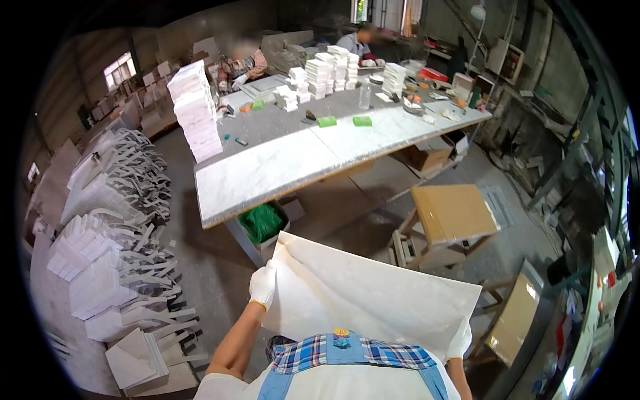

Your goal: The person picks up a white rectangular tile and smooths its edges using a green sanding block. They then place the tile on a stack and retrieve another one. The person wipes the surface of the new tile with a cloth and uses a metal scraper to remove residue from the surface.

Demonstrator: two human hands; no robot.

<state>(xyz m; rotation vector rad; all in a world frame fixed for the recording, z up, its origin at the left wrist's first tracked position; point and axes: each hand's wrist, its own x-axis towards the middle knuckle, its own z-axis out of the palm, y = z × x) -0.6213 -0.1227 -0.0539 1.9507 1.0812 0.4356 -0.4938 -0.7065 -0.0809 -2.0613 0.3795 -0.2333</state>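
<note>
Two gloved hands, both gripping one slab: left hand (263, 287) on its left edge, right hand (459, 340) on its right edge, fingers partly hidden on each. Slab (373, 287) white with a tan vein, held before the body on the near side of the table (267, 180), apart from it. Under the table's near left end, a green bag (261, 223) in a box. Off the table's near right side, a stool (457, 213) topped with brown cardboard; a second, similar stool (513, 317) farther out on that side. Left of the table, white slabs (100, 267) in rows with pale strips. On the table: a tall tile stack (195, 113) at the left end, two green blocks (327, 121) near the middle, a clear bottle (365, 97) just behind them, several white stacks (320, 73) farther back. Two co-workers at the table's far side, one (243, 65) toward the left, one (355, 45) near the middle.
</note>
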